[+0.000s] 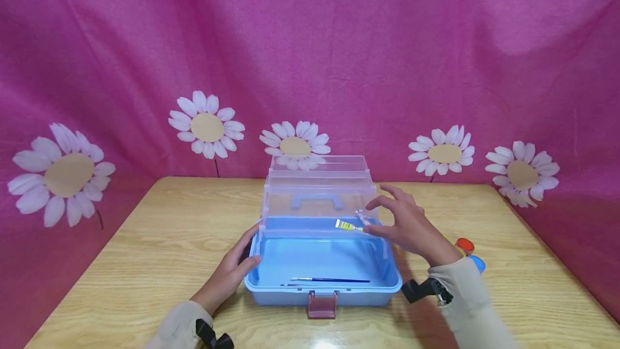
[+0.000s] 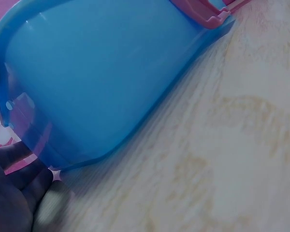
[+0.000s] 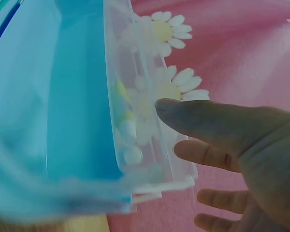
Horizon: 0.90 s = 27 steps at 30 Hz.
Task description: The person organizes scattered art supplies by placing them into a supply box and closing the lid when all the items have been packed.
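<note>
the left hand (image 1: 227,276) is resting flat-fingered against the left wall of the open blue storage box (image 1: 322,279), apparently steadying it on the wooden table (image 1: 145,241). the right hand (image 1: 411,228) is hovering released, fingers spread, beside the clear upper tray (image 1: 317,206), where a small paint tube (image 1: 349,225) is lying. a paintbrush (image 1: 329,280) is lying in the bottom compartment.

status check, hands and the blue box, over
Left hand open, resting on blue box left wall. Right hand open, hovering beside clear tray. Paint tube in tray, paintbrush in the bottom.
</note>
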### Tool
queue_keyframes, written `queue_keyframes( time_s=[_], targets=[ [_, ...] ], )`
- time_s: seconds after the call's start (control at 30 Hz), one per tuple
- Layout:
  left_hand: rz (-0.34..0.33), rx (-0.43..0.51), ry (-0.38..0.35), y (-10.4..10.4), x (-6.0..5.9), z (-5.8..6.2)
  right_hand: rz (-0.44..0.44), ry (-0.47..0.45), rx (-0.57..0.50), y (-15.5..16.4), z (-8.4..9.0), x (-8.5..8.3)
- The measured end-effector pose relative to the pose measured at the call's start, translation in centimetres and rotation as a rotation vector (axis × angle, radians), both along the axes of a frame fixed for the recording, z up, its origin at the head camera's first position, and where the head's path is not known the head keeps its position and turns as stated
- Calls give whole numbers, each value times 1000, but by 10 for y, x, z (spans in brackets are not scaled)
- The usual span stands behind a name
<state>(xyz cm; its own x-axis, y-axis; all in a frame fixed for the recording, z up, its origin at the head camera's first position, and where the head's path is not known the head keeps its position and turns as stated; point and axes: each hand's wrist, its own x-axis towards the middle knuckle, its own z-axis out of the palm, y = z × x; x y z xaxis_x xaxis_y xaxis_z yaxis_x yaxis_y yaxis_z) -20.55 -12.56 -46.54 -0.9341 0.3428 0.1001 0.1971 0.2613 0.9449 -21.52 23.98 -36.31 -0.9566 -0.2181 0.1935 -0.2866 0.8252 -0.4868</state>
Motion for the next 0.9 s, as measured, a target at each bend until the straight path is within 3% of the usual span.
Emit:
queue_keyframes(
  time_s=[0.3,0.9],
  targets=[
    [10,-10,-8,0,-2,-2,-14,47,18,28,3,9],
    [11,-23,-18,1,1,0,-148,12,67,74,11,16]
  ],
)
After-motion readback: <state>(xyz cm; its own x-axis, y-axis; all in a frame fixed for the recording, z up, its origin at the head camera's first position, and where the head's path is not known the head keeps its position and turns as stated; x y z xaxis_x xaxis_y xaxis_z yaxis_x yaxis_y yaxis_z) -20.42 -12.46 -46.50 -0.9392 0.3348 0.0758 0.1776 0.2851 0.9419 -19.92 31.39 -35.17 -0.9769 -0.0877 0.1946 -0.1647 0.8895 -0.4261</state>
